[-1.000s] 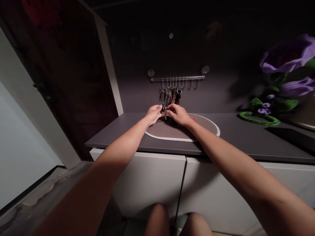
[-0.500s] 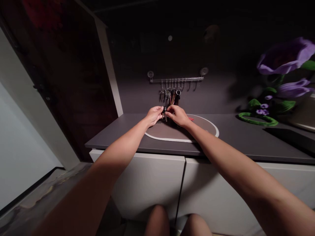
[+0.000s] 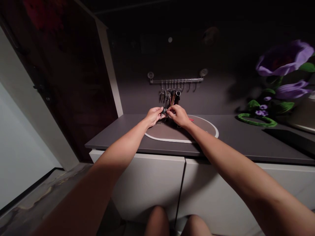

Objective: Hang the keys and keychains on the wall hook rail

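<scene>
My left hand (image 3: 153,115) and my right hand (image 3: 178,114) meet above an oval brown mat (image 3: 182,132) with a white rim on a dark countertop (image 3: 236,137). Between the fingertips of both hands sits a small dark key with a ring (image 3: 164,110). Both hands pinch it. Behind them, a metal hook rail (image 3: 176,80) on the wall carries several hanging keys (image 3: 170,94). A small red item (image 3: 191,119) lies on the mat beside my right hand.
A green ring with purple artificial flowers (image 3: 283,85) stands at the right of the countertop. White cabinet doors (image 3: 147,183) are below. A dark door (image 3: 69,82) and a white wall are at the left. My knees show at the bottom.
The hands have stayed together over the mat, with small finger shifts on the key. The view has tilted slightly.
</scene>
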`<action>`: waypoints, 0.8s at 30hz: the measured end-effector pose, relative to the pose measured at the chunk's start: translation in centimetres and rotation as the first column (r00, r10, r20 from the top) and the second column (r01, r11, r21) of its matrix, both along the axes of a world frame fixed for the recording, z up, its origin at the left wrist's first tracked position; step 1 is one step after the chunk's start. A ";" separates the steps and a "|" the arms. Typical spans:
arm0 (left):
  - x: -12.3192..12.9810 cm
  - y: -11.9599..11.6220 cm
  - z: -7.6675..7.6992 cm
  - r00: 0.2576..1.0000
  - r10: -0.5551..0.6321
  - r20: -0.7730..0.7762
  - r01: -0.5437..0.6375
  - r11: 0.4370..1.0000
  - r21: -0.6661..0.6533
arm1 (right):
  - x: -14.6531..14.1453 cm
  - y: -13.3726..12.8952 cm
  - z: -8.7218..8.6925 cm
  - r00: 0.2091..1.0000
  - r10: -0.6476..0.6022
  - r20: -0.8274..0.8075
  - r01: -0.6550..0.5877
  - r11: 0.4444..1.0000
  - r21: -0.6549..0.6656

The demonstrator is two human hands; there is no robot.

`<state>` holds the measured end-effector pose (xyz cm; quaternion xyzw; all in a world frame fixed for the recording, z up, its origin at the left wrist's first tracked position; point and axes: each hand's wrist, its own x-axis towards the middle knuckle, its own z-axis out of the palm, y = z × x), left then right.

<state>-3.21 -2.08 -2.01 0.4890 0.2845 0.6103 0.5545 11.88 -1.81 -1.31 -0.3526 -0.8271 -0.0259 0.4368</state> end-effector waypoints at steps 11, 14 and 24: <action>-0.3 -0.3 0.0 0.999 -0.017 -0.050 0.014 0.998 -0.061 | 0.3 0.7 0.0 0.997 -0.015 -0.072 0.015 1.000 -0.007; -0.4 -0.1 -0.1 0.996 -0.009 -0.085 0.003 0.998 -0.070 | 0.2 0.6 0.0 0.995 -0.004 -0.096 0.001 1.000 -0.031; -0.2 0.1 -0.4 0.979 -0.018 -0.204 0.021 1.000 0.012 | 0.2 1.2 -0.3 0.951 0.118 -0.286 -0.166 0.975 -0.150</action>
